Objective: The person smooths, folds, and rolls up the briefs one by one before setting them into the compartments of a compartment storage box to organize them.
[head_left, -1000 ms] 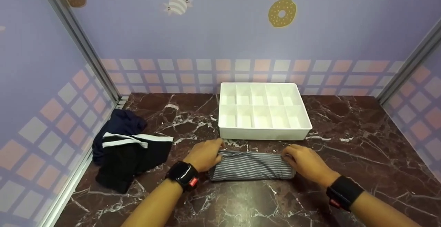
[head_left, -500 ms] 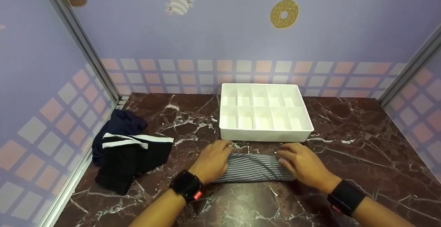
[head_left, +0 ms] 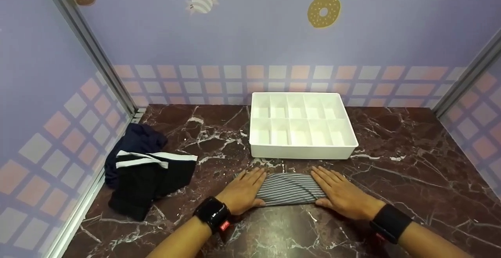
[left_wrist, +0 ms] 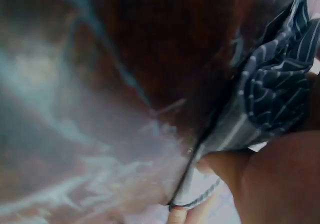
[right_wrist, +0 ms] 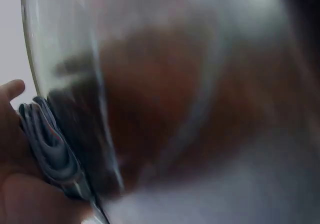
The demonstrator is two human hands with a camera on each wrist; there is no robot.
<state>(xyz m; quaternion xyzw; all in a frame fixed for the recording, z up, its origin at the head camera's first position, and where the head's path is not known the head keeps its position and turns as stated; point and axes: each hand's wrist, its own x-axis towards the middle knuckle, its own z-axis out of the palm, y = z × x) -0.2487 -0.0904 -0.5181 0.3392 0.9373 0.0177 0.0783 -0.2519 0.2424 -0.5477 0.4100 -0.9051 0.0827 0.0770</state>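
Striped cloth (head_left: 289, 188) ends under both hands

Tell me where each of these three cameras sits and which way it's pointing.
Head: worn on the head, looking forward and down at the marble table, white organizer tray and striped cloth; both forearms show, left hand and right hand flat on the cloth's ends.
Left wrist: low beside the left hand, blurred; palm and striped cloth show.
Right wrist: low beside the right hand, blurred; fingers and cloth edge show.
Shared: all three see the striped cloth.
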